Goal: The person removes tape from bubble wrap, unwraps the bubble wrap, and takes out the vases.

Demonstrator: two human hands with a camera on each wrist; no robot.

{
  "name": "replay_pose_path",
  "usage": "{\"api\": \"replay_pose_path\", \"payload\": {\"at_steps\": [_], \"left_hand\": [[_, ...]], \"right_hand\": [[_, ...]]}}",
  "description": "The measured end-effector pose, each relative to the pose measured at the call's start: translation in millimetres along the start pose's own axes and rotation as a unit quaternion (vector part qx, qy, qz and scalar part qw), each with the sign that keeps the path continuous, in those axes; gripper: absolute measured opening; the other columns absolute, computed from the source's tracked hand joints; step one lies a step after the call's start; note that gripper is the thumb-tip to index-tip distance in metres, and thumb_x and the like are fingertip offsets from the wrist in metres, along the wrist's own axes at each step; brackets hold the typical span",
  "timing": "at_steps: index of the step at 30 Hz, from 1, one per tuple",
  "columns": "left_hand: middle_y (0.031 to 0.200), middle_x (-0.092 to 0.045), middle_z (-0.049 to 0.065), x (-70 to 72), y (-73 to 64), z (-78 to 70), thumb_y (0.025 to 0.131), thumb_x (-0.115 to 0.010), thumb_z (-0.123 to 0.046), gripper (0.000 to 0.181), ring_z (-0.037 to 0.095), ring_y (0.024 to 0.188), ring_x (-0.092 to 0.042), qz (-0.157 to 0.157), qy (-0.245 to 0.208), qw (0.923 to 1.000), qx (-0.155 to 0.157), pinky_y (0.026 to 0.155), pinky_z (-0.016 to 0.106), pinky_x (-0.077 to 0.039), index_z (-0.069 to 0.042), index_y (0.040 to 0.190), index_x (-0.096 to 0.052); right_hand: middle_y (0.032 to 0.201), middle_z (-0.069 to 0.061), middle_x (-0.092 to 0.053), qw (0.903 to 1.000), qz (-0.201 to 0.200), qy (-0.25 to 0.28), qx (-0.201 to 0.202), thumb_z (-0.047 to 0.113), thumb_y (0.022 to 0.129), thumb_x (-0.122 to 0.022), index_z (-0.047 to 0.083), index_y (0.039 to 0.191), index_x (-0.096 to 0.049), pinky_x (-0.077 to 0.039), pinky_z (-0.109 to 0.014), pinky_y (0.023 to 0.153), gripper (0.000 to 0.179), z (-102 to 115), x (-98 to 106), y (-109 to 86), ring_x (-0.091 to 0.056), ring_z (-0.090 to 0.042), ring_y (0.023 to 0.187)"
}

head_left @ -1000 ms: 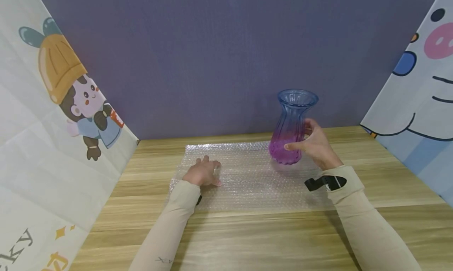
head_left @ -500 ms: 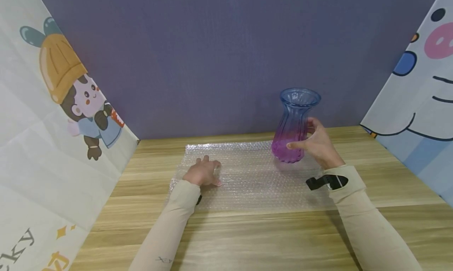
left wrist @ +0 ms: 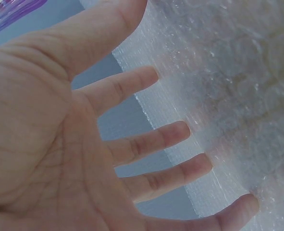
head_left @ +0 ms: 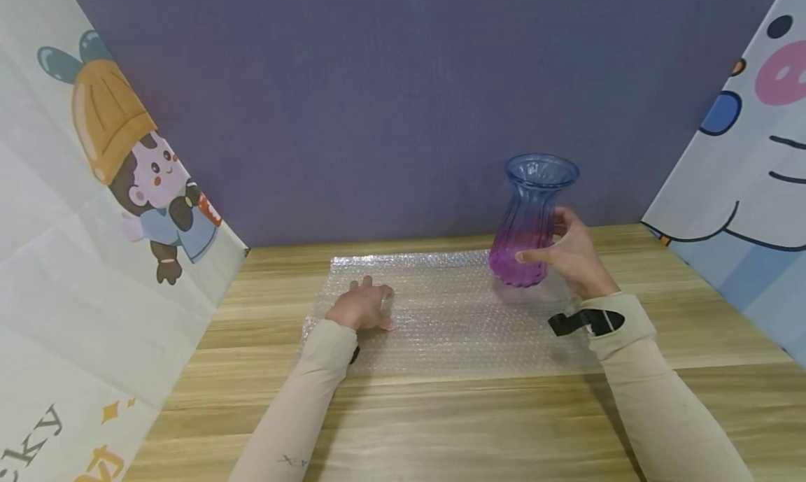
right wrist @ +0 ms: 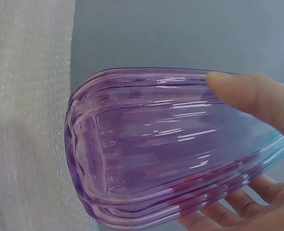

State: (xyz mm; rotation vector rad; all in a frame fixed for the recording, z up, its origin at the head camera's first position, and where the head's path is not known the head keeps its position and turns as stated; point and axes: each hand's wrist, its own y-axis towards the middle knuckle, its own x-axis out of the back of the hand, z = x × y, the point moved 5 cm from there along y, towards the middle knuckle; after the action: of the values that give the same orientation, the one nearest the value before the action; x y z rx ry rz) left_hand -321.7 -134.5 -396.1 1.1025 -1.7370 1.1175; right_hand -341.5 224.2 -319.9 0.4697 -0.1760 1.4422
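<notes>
A ribbed glass vase, blue at its flared rim and pink-purple at its base, is in my right hand. In the right wrist view the thumb lies along one side of the vase and the fingers curve round the other. The vase leans slightly, its base over the right part of a bubble wrap sheet. My left hand is spread on the left part of that sheet. In the left wrist view its fingers are apart, fingertips right at the bubble wrap, holding nothing.
The bubble wrap lies flat on a wood-grain table. A dark purple-grey panel rises behind the table. Printed white cloths hang at the left and the right.
My right hand has carried the vase a little to the right and slightly farther up in the head view. The left hand has stayed in place on the bubble wrap.
</notes>
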Motion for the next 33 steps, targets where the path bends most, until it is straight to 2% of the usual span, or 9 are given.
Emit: {"api": "replay_pose_path", "payload": {"at_steps": [14,29,33], "left_hand": [[0.168,-0.02,0.024,-0.7,1.6,-1.7,0.085,-0.081,-0.035,0.074,0.053,0.154,-0.016,0.002,-0.004,1.0,0.004,0.118,0.071,-0.029,-0.022,0.151,-0.051],[0.169,-0.019,0.024,-1.4,3.2,-1.2,0.085,-0.081,-0.034,0.074,0.053,0.154,-0.015,0.002,-0.005,1.0,0.004,0.118,0.072,-0.028,-0.023,0.151,-0.051],[0.169,-0.018,0.024,-1.6,3.5,-1.0,0.085,-0.081,-0.034,0.074,0.053,0.154,-0.014,0.002,-0.006,1.0,0.004,0.118,0.072,-0.027,-0.023,0.151,-0.051]], "right_hand": [[0.139,-0.013,-0.046,0.9997,-0.01,-0.02,-0.009,0.008,0.072,-0.092,0.004,0.151,-0.033,-0.047,-0.028,0.093,0.098,-4,12,2.9,-0.048,-0.028,0.126],[0.125,0.002,-0.048,0.9993,-0.036,-0.01,-0.006,0.004,0.071,-0.091,0.005,0.147,-0.037,-0.049,-0.017,0.084,0.093,-6,22,4.9,-0.05,-0.017,0.113],[0.126,0.002,-0.048,0.9991,-0.04,-0.013,-0.01,0.005,0.071,-0.092,0.006,0.146,-0.037,-0.048,-0.018,0.086,0.093,-8,24,5.3,-0.048,-0.019,0.117]]}}
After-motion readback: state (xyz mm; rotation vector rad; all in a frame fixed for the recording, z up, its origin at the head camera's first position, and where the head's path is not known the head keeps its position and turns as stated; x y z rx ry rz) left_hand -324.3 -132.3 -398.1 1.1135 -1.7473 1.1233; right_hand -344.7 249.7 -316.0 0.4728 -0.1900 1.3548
